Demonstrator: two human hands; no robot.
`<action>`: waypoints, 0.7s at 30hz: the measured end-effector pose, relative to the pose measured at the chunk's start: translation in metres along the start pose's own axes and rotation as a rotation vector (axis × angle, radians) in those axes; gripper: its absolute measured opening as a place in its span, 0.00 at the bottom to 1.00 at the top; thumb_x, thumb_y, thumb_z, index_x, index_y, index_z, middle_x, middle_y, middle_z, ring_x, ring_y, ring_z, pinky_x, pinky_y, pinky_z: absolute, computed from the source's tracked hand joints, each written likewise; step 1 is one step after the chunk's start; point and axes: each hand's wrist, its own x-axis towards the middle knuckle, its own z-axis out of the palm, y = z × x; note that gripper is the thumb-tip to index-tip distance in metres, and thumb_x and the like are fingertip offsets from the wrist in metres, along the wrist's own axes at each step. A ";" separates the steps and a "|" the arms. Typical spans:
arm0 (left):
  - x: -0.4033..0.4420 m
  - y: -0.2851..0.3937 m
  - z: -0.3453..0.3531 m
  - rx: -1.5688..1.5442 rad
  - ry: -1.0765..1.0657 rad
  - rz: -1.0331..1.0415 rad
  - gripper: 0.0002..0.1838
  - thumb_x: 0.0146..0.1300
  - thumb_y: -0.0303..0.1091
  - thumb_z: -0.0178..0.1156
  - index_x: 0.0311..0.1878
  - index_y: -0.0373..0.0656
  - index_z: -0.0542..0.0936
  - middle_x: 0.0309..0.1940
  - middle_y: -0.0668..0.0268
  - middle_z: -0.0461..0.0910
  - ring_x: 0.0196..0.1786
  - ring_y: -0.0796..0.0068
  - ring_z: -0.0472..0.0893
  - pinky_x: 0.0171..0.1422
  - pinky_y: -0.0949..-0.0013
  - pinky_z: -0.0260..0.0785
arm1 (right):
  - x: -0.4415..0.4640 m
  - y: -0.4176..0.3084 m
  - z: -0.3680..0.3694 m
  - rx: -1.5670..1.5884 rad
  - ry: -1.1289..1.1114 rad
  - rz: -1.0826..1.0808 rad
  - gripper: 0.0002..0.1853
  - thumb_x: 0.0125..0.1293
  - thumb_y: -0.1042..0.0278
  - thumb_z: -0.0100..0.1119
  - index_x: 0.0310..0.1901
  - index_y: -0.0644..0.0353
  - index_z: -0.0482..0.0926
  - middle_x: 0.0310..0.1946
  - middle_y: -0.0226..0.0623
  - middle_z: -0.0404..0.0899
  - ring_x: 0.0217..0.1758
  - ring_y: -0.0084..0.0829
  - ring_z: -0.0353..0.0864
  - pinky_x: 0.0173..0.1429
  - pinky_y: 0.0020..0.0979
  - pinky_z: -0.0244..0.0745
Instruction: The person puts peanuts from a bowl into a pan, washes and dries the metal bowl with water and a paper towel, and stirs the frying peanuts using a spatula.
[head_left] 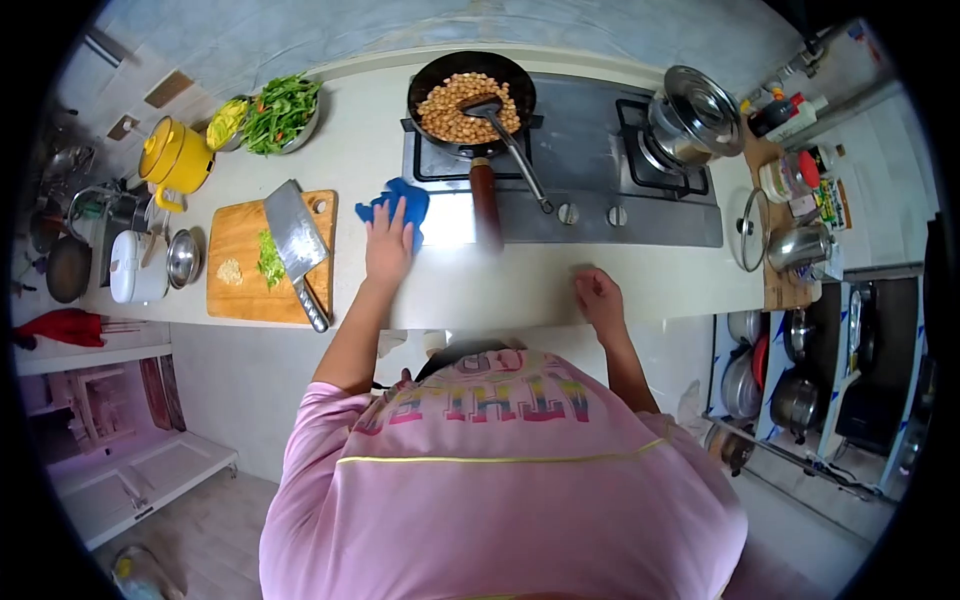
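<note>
My left hand (390, 240) lies on a blue cloth (408, 194) on the counter, its fingers stretched out and spread over the cloth's lower part. My right hand (598, 293) hovers by the counter's front edge, fingers curled in and nothing visible in them. Left of the cloth, a cleaver (296, 230) rests across a wooden cutting board (232, 290) with chopped greens (270, 258) and minced pale bits (229, 271). Behind my hands, a black wok (418, 75) on the stove holds many brown nuts or beans (450, 112), with a spatula (510, 145) leaning in it.
The wok's wooden handle (484, 195) sticks out toward me. On the stove's right burner stands a lidded steel pot (690, 125). A bowl of green peppers (282, 115) and a yellow pot (178, 160) are at the back left. A glass lid (752, 230) stands at the right.
</note>
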 end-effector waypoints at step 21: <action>0.015 0.139 0.034 -0.565 -0.161 0.264 0.20 0.64 0.31 0.48 0.60 0.40 0.67 0.64 0.50 0.59 0.68 0.56 0.58 0.69 0.64 0.48 | 0.082 -0.053 0.076 -1.125 -0.089 -0.584 0.24 0.60 0.65 0.50 0.58 0.63 0.67 0.62 0.57 0.58 0.65 0.52 0.57 0.67 0.42 0.54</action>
